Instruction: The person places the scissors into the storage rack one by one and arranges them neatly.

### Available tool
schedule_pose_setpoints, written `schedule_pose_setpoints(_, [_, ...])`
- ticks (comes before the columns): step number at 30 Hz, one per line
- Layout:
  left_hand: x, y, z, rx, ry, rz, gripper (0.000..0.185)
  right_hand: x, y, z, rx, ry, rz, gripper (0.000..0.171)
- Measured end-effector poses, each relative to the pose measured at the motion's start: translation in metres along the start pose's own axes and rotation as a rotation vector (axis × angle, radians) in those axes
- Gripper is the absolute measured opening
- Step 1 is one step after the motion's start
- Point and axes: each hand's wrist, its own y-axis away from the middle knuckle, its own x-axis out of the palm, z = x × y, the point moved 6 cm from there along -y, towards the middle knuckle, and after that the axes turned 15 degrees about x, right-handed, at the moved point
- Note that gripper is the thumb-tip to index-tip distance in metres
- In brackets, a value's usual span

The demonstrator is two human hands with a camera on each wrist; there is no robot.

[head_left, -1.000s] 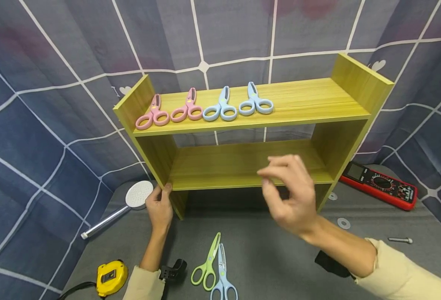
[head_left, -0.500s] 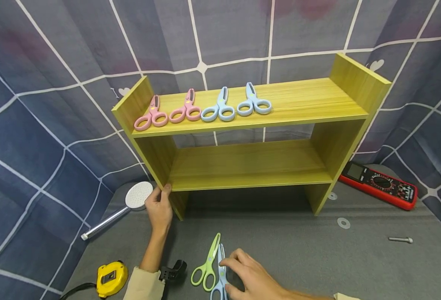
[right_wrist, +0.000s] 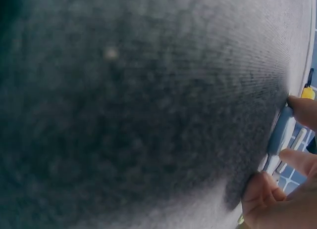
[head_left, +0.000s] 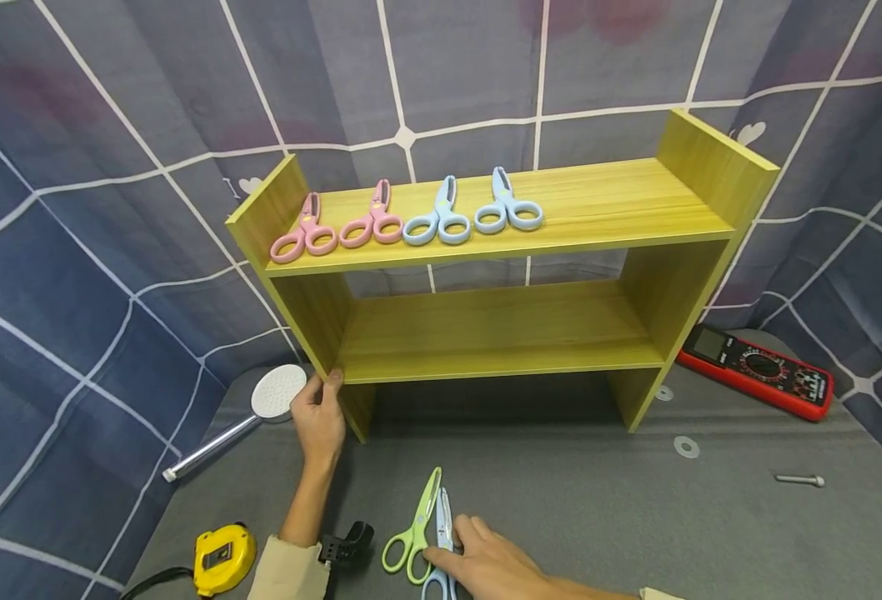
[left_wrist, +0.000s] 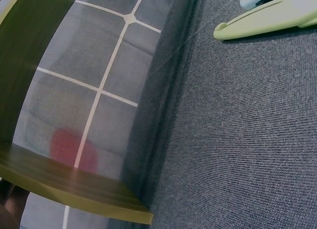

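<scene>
My left hand [head_left: 319, 425] grips the left side panel of a yellow wooden shelf [head_left: 501, 329], level with its lower board. A sliver of that hand, darkened, shows in the left wrist view behind the board. On the grey cloth my right hand [head_left: 497, 567] pinches a pair of light blue scissors [head_left: 444, 518], thumb on one side and fingers on the other. The right wrist view shows the blue handle [right_wrist: 281, 132] between thumb and fingertips. Touching close on its left lies a pair of green scissors [head_left: 417, 537], blades pointing to the shelf.
Two pink scissors [head_left: 308, 232] and two light blue scissors [head_left: 439, 215] lie in a row on the top board. Left are a shower head [head_left: 279, 390] and a yellow tape measure [head_left: 223, 558]. Right are a red multimeter [head_left: 764, 367], washers [head_left: 686, 447] and a bolt [head_left: 801, 480].
My right hand has come down from in front of the shelf to the blue scissors on the cloth and closed on them. The left hand keeps its hold on the shelf.
</scene>
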Motion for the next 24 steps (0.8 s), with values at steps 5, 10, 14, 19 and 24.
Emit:
schedule_pose_setpoints(5, [0.001,-0.001,-0.001,0.007,0.01,-0.003,0.019,-0.005,0.002,0.0,-0.022,-0.028,-0.052,0.048])
schedule_pose_setpoints(10, [0.001,-0.001,-0.001,0.014,0.011,-0.005,0.018,-0.004,0.005,-0.002,-0.024,-0.083,-0.038,0.038])
schedule_pose_setpoints(14, [0.001,-0.001,-0.002,0.008,-0.011,-0.001,0.018,-0.005,0.008,-0.005,0.009,-0.107,0.021,0.039])
schedule_pose_setpoints(19, [0.0,0.0,-0.002,0.009,-0.024,0.002,0.018,-0.007,0.012,-0.011,0.082,-0.209,0.171,0.036])
schedule_pose_setpoints(24, [0.001,0.0,-0.002,0.005,-0.015,0.002,0.019,-0.021,0.02,-0.01,0.031,-0.257,0.16,0.031])
